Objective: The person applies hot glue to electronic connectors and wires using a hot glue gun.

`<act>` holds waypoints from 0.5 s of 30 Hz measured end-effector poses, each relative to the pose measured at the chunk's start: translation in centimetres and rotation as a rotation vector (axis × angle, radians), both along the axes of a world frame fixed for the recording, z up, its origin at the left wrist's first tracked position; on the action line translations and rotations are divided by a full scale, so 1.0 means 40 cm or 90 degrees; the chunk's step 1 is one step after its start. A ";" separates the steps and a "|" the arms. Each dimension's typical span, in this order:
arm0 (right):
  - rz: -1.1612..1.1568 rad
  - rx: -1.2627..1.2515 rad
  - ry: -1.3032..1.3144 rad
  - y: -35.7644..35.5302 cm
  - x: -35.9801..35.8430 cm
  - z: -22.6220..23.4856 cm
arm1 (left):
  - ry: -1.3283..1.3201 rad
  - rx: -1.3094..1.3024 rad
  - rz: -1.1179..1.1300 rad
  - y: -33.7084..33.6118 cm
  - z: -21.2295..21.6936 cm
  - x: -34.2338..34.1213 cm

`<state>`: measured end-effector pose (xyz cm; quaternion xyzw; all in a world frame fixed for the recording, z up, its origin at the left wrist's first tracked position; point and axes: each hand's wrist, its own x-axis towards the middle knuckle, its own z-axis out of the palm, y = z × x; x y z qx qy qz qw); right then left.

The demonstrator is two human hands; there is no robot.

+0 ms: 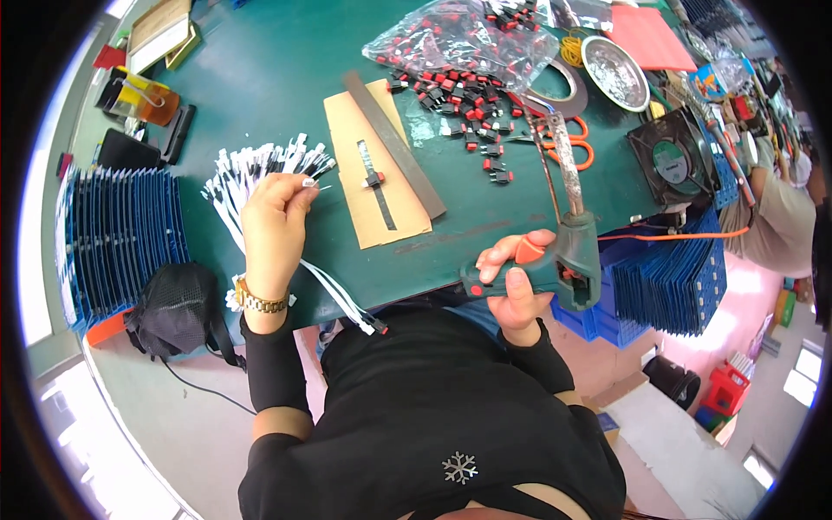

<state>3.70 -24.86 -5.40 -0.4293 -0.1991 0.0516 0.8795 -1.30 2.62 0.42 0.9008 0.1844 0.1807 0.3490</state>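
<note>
R hand (pixel 511 282) wrapped tight on green soldering gun w/ orange trigger (pixel 568 260), at near edge of dark green table (pixel 277 78); long axis runs away from body, metal tip pointing far and a bit left. L hand (pixel 273 217) pinched shut on one white-ended wire from fanned bundle of black-and-white wires (pixel 260 169), ends pointing right; some hang over the edge. Open tabletop between hands. Beyond: tan cardboard sheet (pixel 373 165), small red-and-black switches (pixel 468 108), details too small to make out.
</note>
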 end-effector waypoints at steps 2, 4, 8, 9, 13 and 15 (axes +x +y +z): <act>0.027 -0.006 -0.012 -0.002 0.003 -0.010 | 0.033 -0.006 0.015 -0.030 0.004 0.007; 0.033 -0.005 -0.019 -0.004 0.002 -0.016 | -0.003 0.083 -0.025 -0.046 -0.007 0.017; 0.044 0.009 -0.042 -0.009 0.002 -0.018 | -0.026 0.148 -0.072 -0.083 -0.036 0.022; 0.044 0.019 -0.053 -0.010 0.001 -0.016 | -0.024 0.146 -0.072 -0.082 -0.035 0.023; 0.102 -0.010 -0.058 -0.028 0.007 0.003 | -0.010 -0.136 0.025 -0.065 -0.053 0.023; 0.197 -0.050 0.073 -0.039 0.001 0.030 | 0.020 -0.217 0.051 -0.060 -0.049 0.024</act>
